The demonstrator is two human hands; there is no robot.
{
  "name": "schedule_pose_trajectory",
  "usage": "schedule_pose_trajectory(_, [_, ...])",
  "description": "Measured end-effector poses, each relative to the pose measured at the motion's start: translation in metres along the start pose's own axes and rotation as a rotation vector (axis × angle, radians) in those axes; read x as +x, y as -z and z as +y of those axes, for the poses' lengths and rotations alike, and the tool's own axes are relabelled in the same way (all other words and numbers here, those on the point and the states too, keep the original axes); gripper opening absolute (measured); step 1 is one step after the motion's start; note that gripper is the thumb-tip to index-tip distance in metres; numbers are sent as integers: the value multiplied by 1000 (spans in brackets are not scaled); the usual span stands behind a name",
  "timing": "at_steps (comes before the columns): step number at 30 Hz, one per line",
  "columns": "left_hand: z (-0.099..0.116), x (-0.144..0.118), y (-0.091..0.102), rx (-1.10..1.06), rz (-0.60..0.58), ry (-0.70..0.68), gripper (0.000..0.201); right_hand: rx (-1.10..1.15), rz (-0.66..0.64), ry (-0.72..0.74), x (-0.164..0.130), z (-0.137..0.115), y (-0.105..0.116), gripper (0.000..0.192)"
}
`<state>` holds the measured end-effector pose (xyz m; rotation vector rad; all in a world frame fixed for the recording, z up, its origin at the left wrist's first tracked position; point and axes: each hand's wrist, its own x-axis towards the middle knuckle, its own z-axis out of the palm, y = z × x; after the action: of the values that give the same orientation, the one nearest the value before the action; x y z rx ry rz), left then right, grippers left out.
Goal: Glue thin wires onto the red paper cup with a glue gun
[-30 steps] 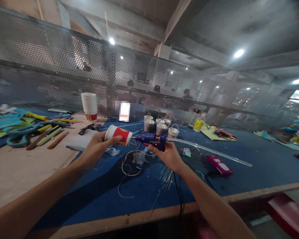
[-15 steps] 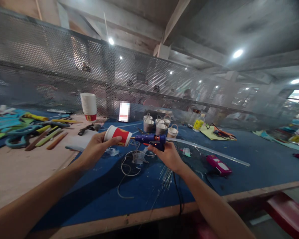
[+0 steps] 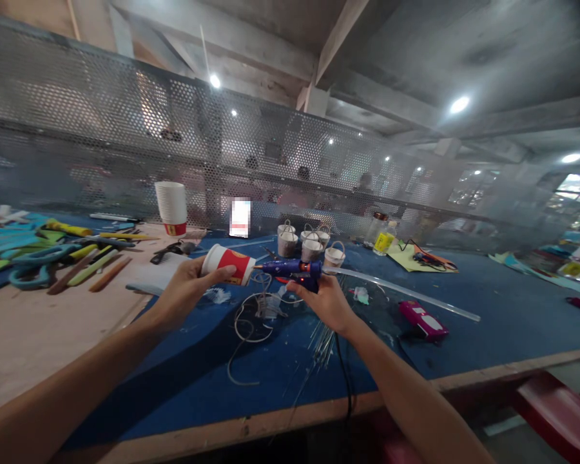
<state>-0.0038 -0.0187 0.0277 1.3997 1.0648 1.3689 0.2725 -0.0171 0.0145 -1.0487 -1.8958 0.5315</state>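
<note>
Along the wooden front edge (image 3: 246,428) of a blue-covered workbench (image 3: 517,303), our bare forearms reach inward over a scatter of fine loose strands (image 3: 323,345) and a curl of pale wire (image 3: 236,332). To the right lies a magenta case (image 3: 423,320), with bare blue surface beyond it for sideways movement. Our left hand (image 3: 188,283) is clamped around a paper cup (image 3: 239,263), held above the bench and tipped on its side, rim to the left, base to the right; we cannot see inside. The cup is white toward the rim and red toward the base, with a small yellow mark. Our right hand (image 3: 329,299) is wrapped around the grip of a blue glue gun (image 3: 290,269), a red light glowing on its body, its nozzle at the cup's base; we cannot tell whether they touch. Behind the gun stand small white pails (image 3: 312,250) with looped handles, their contents hidden from us. Farther off, we see a yellow-labelled bottle (image 3: 383,242) at right, a tall nested cup stack (image 3: 171,203) at left, and a perforated metal screen (image 3: 280,142) closing off the bench's far side.
</note>
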Motion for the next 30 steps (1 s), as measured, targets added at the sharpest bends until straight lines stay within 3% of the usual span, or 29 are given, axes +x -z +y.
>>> schedule_pose_trajectory(7, [5, -2, -3, -21, 14, 31, 13, 15, 15, -18, 0, 3, -1, 35])
schedule_pose_trajectory(30, [1, -2, -1, -40, 14, 20, 19, 47, 10, -60, 2, 3, 1, 37])
